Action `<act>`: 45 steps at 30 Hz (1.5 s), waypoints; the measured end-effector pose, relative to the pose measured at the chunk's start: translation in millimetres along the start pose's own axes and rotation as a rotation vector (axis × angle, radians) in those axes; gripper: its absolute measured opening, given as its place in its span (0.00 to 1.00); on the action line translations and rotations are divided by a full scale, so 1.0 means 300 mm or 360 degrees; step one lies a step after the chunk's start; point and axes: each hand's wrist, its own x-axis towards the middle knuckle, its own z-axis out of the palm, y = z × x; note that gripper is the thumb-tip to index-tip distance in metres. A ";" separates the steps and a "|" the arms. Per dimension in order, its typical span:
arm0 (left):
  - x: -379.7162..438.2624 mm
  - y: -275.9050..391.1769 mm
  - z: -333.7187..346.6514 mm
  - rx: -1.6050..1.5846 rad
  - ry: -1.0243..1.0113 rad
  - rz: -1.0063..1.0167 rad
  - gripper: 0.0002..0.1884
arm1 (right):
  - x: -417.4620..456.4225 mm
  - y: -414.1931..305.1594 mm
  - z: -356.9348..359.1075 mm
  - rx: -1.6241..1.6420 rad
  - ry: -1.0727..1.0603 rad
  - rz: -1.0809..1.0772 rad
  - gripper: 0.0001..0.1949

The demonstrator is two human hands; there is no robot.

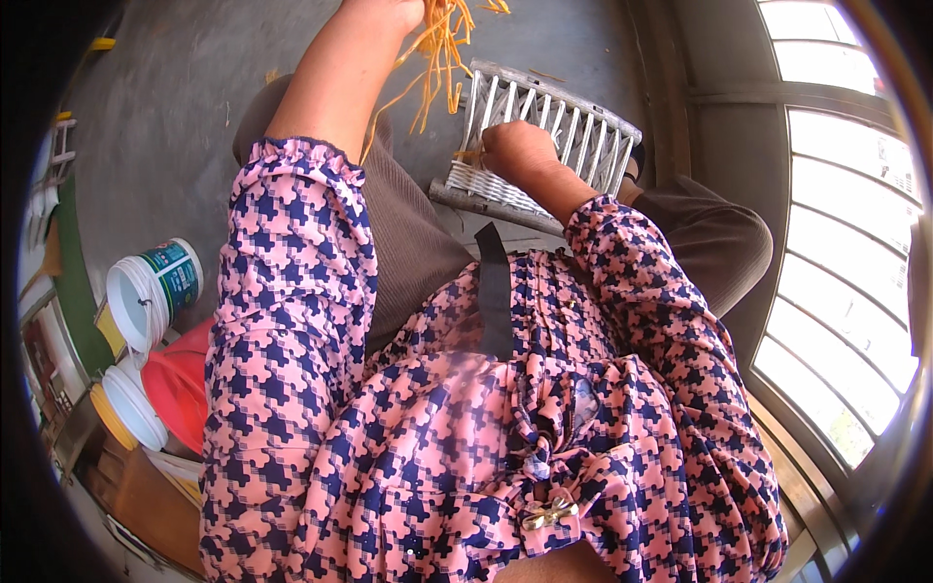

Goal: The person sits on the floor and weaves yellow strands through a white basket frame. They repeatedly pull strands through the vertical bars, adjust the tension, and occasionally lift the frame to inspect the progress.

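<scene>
At the top edge of the view, my left hand [397,9] is partly cut off. A loose bunch of thin yellow strips [439,47] hangs from it, one long strand trailing down beside my forearm. My right hand [520,151] is a curled fist over a small wooden frame, perhaps a stool, strung with white cords [576,138]. A short piece of yellow strip [465,154] shows at the fist's left edge, pinched in fingers whose tips are hidden. Close white weaving [496,188] fills the frame's near side, by its round wooden rail [481,202].
My knees, in brown corduroy trousers [415,211], flank the frame on the grey floor [175,95]. To the left are a white bucket [175,273] with a green label, a red plastic container [182,386] and stacked lids [131,408]. A barred window [838,277] runs along the right.
</scene>
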 end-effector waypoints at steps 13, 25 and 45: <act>0.006 -0.011 0.008 -0.0001 -0.0038 0.0011 0.06 | -0.003 -0.020 -0.116 -0.0034 0.0222 -0.0175 0.08; 0.027 -0.013 0.011 -0.0018 -0.0088 0.0033 0.06 | 0.017 0.000 -0.054 -0.0010 0.0783 -0.0396 0.07; 0.003 0.004 0.029 -0.0004 -0.0086 0.0021 0.05 | 0.098 -0.085 -0.030 -0.0441 -0.0154 -0.0253 0.12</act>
